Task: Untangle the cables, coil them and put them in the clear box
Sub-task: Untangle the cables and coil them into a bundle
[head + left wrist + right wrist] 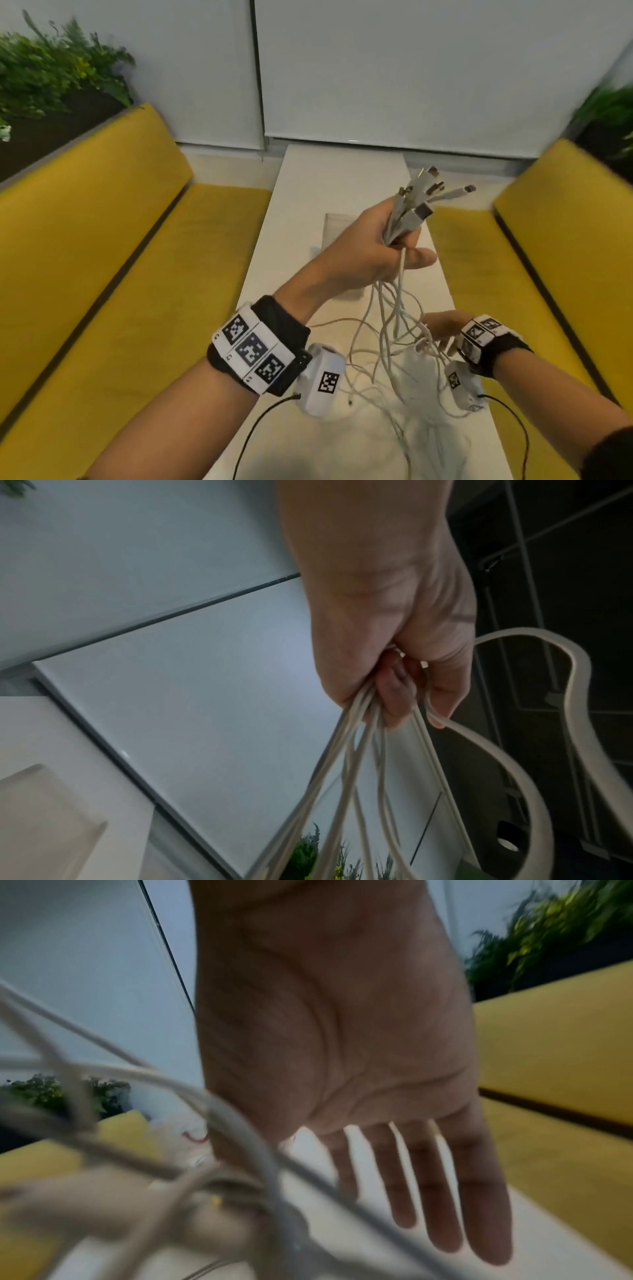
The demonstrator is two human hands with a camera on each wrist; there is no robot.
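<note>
My left hand [370, 246] is raised over the table and grips a bunch of white cables [404, 219] near their plug ends, which fan out above the fist [394, 669]. The cords hang down in a tangled mass [387, 359] onto the white table [298, 212]. My right hand [442, 329] is lower, at the right side of the tangle, with straight spread fingers [441, 1191] among the strands [240, 1123]; it holds nothing. The clear box [337, 222] stands on the table behind my left hand, mostly hidden by it.
Yellow benches [113, 240] run along both sides of the narrow table, the right one [548, 240] close to my right hand. Plants [51, 68] stand behind the left bench. A white blind [411, 68] covers the far wall.
</note>
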